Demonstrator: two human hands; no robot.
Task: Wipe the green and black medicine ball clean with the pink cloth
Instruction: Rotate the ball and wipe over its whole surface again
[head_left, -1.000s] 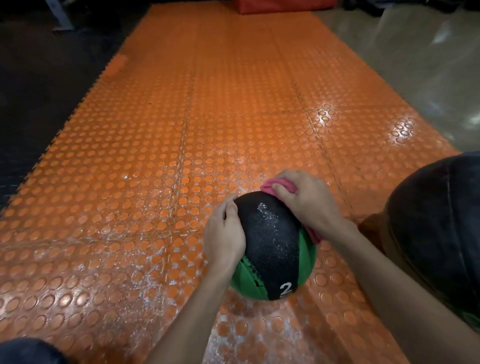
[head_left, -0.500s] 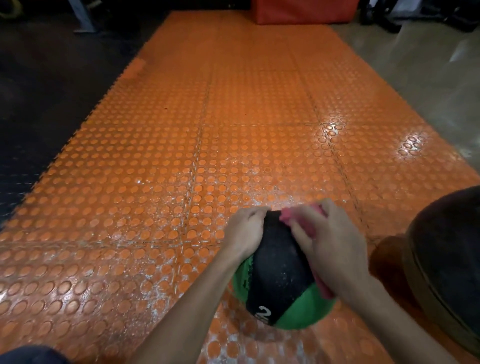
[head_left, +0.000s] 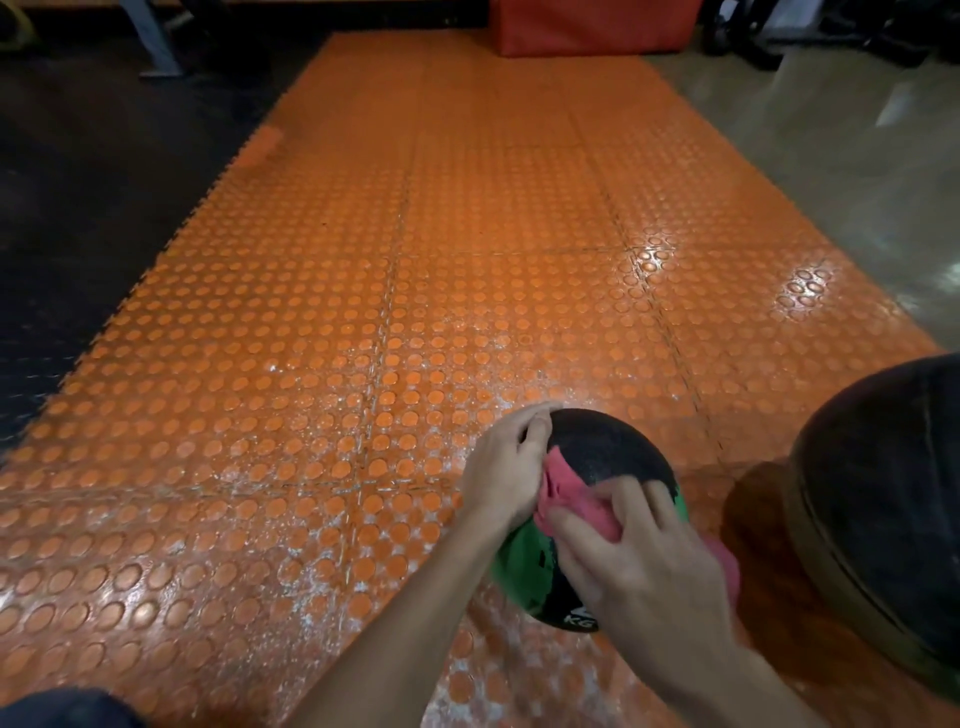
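Orange studded mat tiles (head_left: 311, 415) run away from the viewer, with dark flooring (head_left: 78, 208) off to the left and a pale glossy floor (head_left: 831, 182) to the right; a red padded block (head_left: 592, 26) sits at the mat's far end. The green and black medicine ball (head_left: 608, 447) rests on the mat between the two hands. The left hand (head_left: 506, 475) grips its left upper side, fingers (head_left: 524, 428) curled together over the black panel. The pink cloth (head_left: 563, 491) lies bunched just right of those fingers and under those of the right hand (head_left: 649, 571), which are bent, slightly spread and clamped down on it, pressing it against the ball; a loose end trails out beyond the palm's right edge. The right hand and cloth cover most of the ball's near face, leaving a green patch and part of a white marking showing below the thumb. Just right of the right hand's fingers sits a large dark ball (head_left: 883, 493), close to the medicine ball; whether they touch cannot be told. Whitish specks dust the mat beyond the left fingers.
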